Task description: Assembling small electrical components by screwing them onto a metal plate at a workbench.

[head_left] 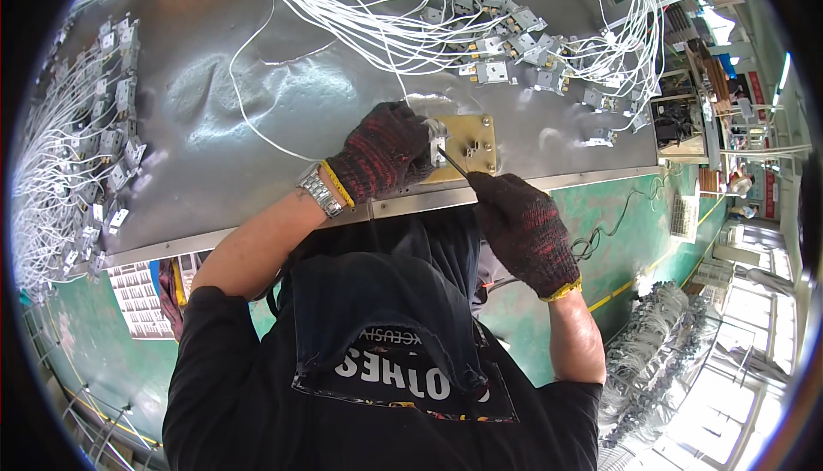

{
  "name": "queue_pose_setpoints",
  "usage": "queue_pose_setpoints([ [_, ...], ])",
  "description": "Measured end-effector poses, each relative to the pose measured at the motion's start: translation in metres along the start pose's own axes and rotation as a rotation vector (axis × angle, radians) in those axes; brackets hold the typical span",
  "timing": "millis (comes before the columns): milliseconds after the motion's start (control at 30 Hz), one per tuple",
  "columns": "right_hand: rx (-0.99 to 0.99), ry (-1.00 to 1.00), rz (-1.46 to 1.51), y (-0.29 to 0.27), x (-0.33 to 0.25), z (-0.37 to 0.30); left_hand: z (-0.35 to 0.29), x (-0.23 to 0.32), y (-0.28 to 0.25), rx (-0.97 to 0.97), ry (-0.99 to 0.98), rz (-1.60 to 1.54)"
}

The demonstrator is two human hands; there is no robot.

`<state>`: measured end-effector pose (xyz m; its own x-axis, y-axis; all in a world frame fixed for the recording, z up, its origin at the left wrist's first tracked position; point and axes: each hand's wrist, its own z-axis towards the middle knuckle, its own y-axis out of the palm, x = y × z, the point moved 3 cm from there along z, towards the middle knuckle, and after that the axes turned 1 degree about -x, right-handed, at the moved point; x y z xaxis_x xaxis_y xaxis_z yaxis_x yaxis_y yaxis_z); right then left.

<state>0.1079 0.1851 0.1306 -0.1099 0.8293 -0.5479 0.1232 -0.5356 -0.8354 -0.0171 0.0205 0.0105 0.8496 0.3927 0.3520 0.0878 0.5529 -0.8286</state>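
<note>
My left hand (383,152), in a dark knitted glove with a wristwatch at the cuff, presses a small metal part with a white wire (436,140) against a yellowish fixture plate (474,144) at the bench's near edge. My right hand (522,229), gloved the same way, grips a thin dark tool (454,162) whose tip points at that part. Both hands meet over the plate.
The grey metal bench (283,102) carries a pile of wired metal parts (506,38) at the back right and another row (103,128) along the left. A metal edge strip (591,178) borders the bench. Bundles of grey parts (651,342) lie on the green floor at right.
</note>
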Motion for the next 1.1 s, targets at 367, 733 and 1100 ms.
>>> queue_pose_setpoints([
  [367, 0.000, 0.004, 0.126, 0.004, 0.014, -0.005, -0.005, -0.003, -0.001, -0.010, 0.031, 0.013],
  [733, -0.132, 0.108, 0.127, 0.022, 0.028, -0.001, -0.033, -0.003, -0.026, -0.151, -0.098, -0.116],
  [1100, -0.079, -0.058, -0.007, 0.061, 0.039, 0.008, -0.048, 0.000, -0.064, -0.372, -0.160, 0.084],
])
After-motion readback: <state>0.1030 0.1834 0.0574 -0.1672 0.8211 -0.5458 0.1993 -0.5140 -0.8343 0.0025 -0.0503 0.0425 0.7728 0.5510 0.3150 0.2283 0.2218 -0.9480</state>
